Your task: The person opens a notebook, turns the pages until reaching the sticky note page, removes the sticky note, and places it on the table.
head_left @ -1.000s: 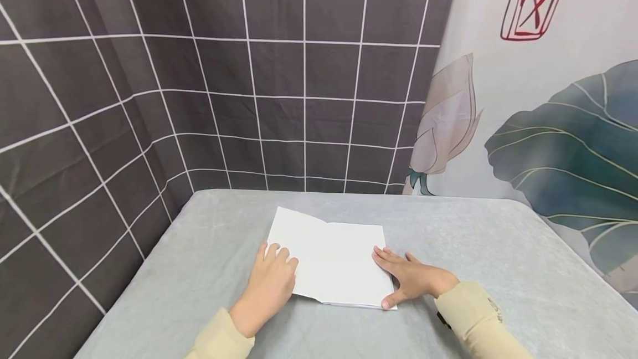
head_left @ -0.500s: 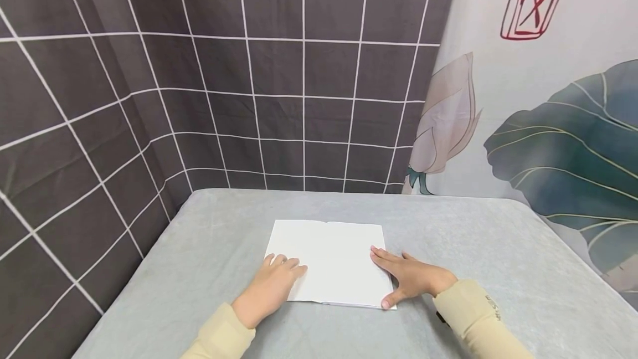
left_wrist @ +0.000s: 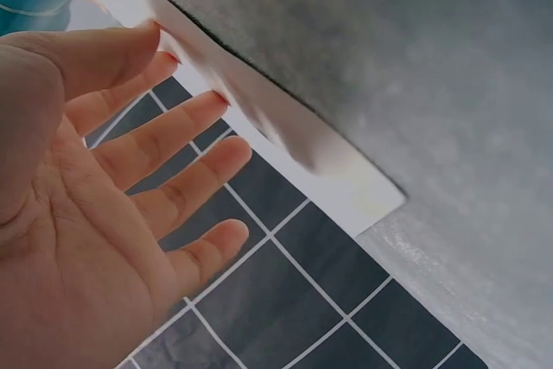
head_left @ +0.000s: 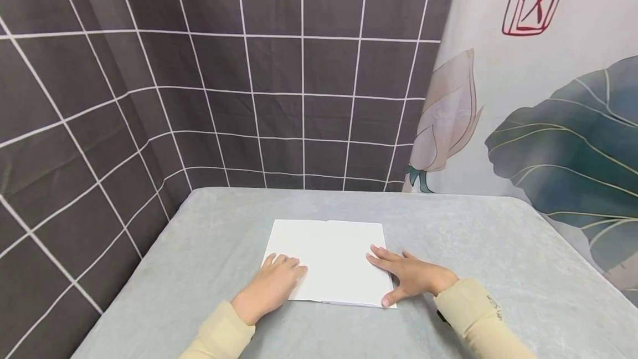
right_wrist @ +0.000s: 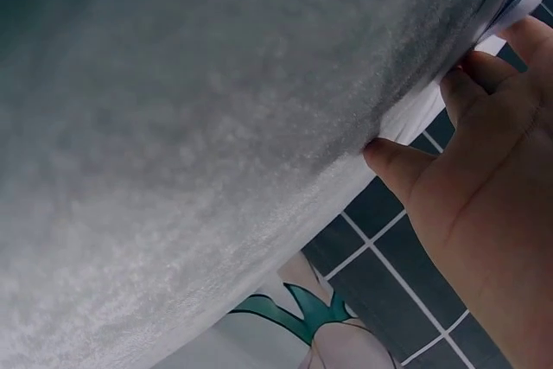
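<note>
A white folded sheet of paper [head_left: 330, 256] lies flat on the grey table [head_left: 473, 237]. My left hand [head_left: 273, 284] rests flat on its near left corner, fingers straight. My right hand [head_left: 406, 276] presses the right edge with fingers spread and the thumb at the near right corner. In the left wrist view the left hand [left_wrist: 130, 179] shows straight fingers touching the paper [left_wrist: 285, 140]. In the right wrist view the right hand [right_wrist: 484, 153] presses against the paper [right_wrist: 428, 101] at the table's surface.
A dark curtain with a white grid [head_left: 224, 71] hangs behind and to the left of the table. A pale curtain printed with a lotus bud and green leaf [head_left: 548, 126] hangs at the right. Bare grey tabletop surrounds the paper.
The paper's far left corner, raised a second ago, now lies flat. My left hand slid a little toward me and its fingers straightened. The right hand stayed in place.
</note>
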Demonstrator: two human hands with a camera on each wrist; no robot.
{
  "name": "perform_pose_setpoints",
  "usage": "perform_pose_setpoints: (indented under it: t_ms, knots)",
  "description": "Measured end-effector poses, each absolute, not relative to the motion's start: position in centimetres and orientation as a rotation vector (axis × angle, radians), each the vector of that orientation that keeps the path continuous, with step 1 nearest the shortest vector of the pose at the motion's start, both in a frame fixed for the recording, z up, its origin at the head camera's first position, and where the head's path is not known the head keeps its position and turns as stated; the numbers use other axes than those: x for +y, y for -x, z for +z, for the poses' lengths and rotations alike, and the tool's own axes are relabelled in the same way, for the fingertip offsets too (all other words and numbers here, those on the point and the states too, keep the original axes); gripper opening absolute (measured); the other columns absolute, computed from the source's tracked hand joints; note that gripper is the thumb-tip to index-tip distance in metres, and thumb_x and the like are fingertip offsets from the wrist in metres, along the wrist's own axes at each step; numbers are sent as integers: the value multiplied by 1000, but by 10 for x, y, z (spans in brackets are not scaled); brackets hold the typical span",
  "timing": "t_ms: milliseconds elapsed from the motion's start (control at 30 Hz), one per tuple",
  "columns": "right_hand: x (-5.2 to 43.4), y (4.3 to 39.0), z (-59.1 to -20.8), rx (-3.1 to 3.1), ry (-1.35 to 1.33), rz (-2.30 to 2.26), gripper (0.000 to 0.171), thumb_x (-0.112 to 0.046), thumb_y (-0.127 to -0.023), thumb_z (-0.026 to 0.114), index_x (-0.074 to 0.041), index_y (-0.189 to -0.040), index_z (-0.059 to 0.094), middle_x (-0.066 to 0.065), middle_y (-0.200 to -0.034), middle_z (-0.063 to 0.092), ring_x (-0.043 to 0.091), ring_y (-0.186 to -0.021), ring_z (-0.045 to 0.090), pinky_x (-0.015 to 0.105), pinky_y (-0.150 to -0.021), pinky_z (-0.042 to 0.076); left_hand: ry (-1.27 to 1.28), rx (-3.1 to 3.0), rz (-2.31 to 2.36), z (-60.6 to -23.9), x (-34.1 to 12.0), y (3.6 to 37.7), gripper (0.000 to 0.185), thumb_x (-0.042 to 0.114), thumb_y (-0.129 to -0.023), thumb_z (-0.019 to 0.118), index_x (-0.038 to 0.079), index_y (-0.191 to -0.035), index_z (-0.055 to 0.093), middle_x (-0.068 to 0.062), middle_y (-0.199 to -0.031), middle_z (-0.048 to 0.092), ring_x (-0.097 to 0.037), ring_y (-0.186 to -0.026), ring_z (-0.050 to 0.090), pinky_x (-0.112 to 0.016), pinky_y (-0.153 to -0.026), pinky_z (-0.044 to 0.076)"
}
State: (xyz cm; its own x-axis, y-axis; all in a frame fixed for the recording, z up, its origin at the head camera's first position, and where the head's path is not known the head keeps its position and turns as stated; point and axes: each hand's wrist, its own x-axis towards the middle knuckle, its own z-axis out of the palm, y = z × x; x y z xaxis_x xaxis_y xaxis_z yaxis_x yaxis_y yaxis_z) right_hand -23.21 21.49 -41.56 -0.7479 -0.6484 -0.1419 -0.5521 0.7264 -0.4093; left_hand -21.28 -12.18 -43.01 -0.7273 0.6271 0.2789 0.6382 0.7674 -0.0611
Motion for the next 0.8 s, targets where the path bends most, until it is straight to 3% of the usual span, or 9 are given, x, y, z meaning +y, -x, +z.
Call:
perform_pose_setpoints:
  t_ms: [500,800]
  knots:
    - [211,233,-415,2664,833,-508,96,-55,-73,70,-8,-148,35,16,-158,24,38,-143,25,68,-109,16,1025,-2680,-54,-427,-118,217,23,14,-83,71,16,-106,69,-2,-110,66,-22,-103,60,-47,-94,45]
    - [209,234,-414,2677,810,-493,88,-55,-79,67,-10,-148,36,15,-157,25,38,-143,28,68,-109,17,1045,-2702,-160,-421,-111,218,26,4,-86,62,14,-108,70,-3,-111,68,-21,-105,61,-43,-95,44]
